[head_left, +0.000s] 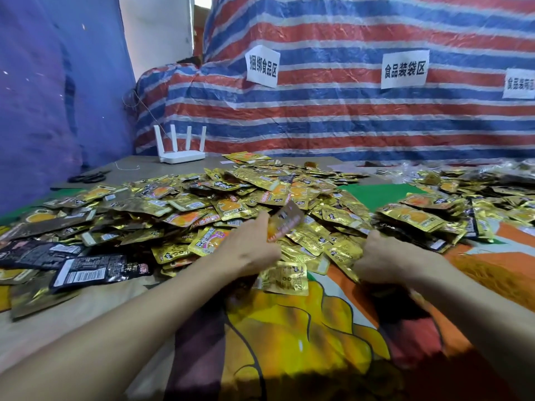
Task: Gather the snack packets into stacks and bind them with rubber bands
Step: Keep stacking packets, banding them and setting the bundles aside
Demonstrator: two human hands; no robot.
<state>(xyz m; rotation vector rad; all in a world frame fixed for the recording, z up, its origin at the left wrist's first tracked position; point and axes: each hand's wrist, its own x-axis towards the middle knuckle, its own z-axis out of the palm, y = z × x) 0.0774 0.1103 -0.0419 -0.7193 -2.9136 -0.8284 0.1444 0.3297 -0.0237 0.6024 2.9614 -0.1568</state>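
L hand [249, 250] grip clamped on packet [285, 224] over pile [173, 209]; R hand [385, 259] grip curled together in pile, contents unclear.

A: What is behind the table?
B: A red, white and blue striped tarp [347, 117] with three white paper signs [404, 68].
A: And far left?
B: A blue curtain [58, 96]; a white router [181, 156] stands near it.

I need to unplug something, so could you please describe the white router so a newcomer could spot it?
Look past the heap of gold snack packets to the table's far left corner, at the foot of the striped tarpaulin. The router is a flat white box there; four upright white antennas make it unmistakable.
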